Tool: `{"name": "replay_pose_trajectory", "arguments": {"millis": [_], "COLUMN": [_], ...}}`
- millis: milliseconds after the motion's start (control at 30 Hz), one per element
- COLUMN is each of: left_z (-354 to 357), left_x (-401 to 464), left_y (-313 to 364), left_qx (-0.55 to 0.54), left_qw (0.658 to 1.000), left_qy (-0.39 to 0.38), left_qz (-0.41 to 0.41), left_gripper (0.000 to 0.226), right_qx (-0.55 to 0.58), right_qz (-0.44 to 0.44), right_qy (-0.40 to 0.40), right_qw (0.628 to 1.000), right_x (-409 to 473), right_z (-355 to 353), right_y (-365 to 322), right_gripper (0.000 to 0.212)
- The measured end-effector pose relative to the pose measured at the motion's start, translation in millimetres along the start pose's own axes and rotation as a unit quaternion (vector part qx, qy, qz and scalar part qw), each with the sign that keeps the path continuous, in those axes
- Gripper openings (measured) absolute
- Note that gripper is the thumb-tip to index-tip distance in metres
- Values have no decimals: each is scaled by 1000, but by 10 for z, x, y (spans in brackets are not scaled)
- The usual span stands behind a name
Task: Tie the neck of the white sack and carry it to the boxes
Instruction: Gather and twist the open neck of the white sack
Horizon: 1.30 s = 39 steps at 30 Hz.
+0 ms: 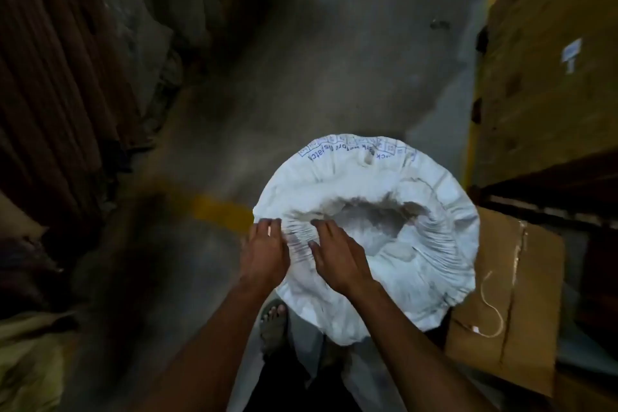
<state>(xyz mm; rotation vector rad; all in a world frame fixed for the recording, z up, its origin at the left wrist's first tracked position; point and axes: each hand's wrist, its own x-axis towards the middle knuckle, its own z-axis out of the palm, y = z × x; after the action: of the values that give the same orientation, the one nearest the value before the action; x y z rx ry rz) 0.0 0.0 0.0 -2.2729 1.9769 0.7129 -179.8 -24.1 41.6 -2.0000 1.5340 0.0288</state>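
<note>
From the head view we look straight down on the white sack, standing on the grey floor with its mouth open and the rim gathered in pleats. Our left hand pinches the pleated rim at the near left edge, fingers curled into the fabric. Our right hand sits just beside it, fingertips pressing into the same bunched rim; whether it truly grips, we cannot tell. A bare foot shows below the sack. A flattened cardboard sheet lies to the right, and stacked boxes rise beyond it.
</note>
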Motion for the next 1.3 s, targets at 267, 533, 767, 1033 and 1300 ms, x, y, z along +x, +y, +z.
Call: {"name": "replay_pose_trajectory", "arguments": {"millis": [267, 533, 767, 1033, 1300], "left_z": [569, 333, -179, 109, -87], "left_x": [542, 468, 227, 133, -68], "left_y": [-456, -484, -265, -225, -123], "left_qx": [-239, -608, -633, -705, -685], "left_qw": [958, 743, 737, 651, 687], "left_qy": [-2, -101, -117, -104, -108], "left_qz": [-160, -260, -206, -263, -217], "left_gripper": [89, 51, 8, 55, 31], "right_qx": [16, 12, 19, 69, 89], "right_qz": [-50, -16, -1, 31, 16], "right_qy": [-22, -20, -35, -9, -16], "right_qw": [998, 1000, 999, 997, 996], "right_x": [279, 129, -45, -44, -257], "right_z": [979, 970, 653, 773, 623], "right_y": [244, 8, -313, -289, -362], "right_gripper": [63, 115, 117, 103, 133]}}
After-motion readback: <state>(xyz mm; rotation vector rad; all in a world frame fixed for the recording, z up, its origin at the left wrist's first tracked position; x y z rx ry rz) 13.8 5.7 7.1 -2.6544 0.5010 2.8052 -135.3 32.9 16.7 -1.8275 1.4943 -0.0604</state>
